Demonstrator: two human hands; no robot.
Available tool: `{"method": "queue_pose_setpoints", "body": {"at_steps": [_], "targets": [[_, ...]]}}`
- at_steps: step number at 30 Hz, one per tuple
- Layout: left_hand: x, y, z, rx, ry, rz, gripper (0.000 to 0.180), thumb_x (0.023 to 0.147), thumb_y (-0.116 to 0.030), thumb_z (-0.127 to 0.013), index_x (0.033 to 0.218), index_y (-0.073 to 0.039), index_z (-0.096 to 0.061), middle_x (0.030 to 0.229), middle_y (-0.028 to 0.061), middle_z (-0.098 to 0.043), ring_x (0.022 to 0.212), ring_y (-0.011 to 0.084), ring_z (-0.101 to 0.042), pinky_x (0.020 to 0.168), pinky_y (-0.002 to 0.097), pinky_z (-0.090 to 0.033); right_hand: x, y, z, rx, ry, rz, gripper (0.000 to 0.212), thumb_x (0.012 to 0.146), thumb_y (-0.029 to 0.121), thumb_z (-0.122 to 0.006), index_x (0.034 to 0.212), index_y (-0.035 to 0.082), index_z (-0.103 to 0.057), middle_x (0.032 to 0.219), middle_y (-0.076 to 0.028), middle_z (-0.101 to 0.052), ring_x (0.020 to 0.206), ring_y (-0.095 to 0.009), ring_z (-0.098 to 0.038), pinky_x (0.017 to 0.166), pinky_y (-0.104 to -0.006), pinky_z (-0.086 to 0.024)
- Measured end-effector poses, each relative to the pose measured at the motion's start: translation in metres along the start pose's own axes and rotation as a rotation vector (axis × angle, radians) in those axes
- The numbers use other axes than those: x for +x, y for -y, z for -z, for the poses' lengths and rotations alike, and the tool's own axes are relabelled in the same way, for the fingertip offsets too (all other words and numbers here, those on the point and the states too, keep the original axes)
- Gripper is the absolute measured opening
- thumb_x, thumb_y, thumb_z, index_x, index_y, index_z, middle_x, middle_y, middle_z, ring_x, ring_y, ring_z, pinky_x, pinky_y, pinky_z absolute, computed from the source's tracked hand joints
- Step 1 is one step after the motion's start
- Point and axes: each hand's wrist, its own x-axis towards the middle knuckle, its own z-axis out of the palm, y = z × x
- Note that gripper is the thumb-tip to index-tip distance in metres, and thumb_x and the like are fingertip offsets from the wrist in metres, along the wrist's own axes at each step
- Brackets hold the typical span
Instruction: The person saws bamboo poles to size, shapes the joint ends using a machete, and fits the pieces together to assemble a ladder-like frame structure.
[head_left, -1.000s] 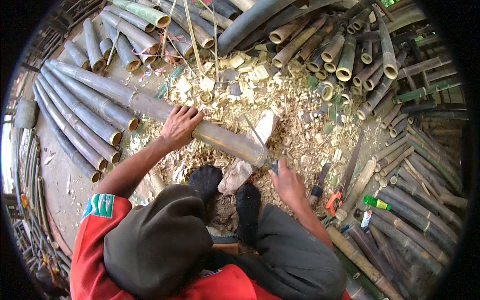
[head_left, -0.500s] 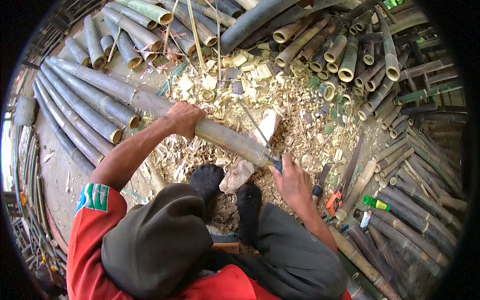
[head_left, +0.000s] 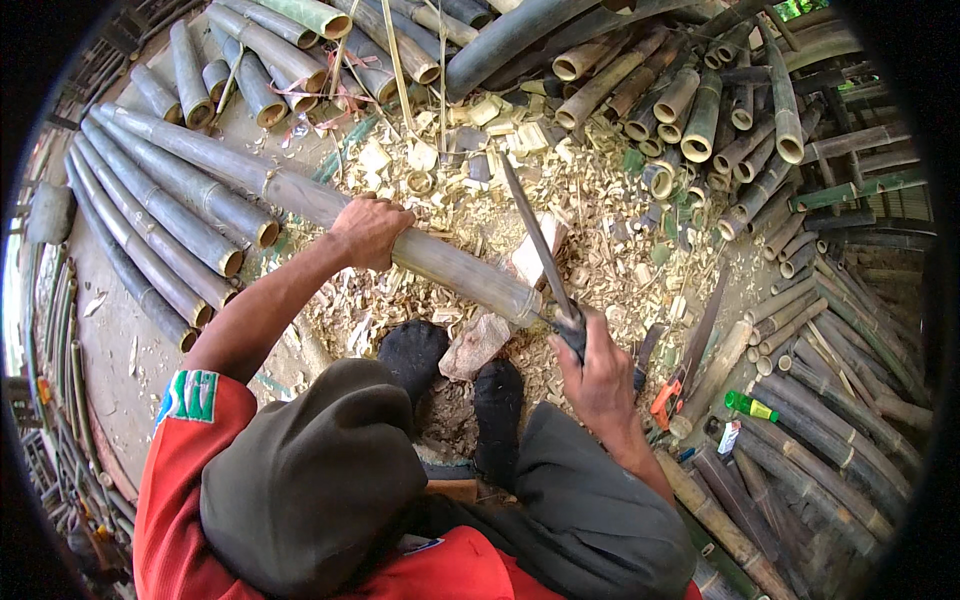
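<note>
the left hand (head_left: pixel 372 232) grips a long bamboo pole (head_left: pixel 460 273) slanting across pale chips (head_left: pixel 605 220); the right hand (head_left: pixel 595 378) holds a long-bladed knife (head_left: pixel 538 235) by its dark handle (head_left: pixel 572 336), near the pole's right end.

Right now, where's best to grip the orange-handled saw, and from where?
Probably by the orange handle, from the person's side: that end lies toward them, while the long blade points away. The right hand is nearer, but holds a knife.
</note>
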Motion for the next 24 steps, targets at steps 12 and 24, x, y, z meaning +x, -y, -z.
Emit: {"method": "queue_pose_setpoints", "body": {"at_steps": [12, 24], "targets": [[-0.007, -0.003, -0.023, 0.082, -0.281, -0.05, 0.04, 0.071, -0.012, -0.075, 0.109, -0.008, -0.064, 0.098, 0.0077, -0.068, 0.1, 0.0235, -0.067, 0.091, 0.0392, -0.048, 0.007, 0.009, 0.002, -0.031, 0.001, 0.011, 0.032, 0.102, 0.021, -0.064, 0.114, -0.004, -0.048, 0.077, -0.025, -0.067, 0.064, -0.036, -0.072, 0.054, -0.0437, -0.057], [-0.015, -0.001, -0.032, 0.062, -0.335, -0.044, 0.038, 0.071, -0.012, -0.075, 0.106, -0.007, -0.063, 0.099, 0.0073, -0.065, 0.1, 0.0248, -0.065, 0.091, 0.0399, -0.046, 0.009, 0.01, 0.0, -0.061, 0.112, -0.042, 0.031, 0.1, 0.017, -0.064, 0.114, -0.006, -0.049, 0.073, -0.02, -0.068, 0.062, -0.034, -0.072, 0.052, -0.0441, -0.059]]}}
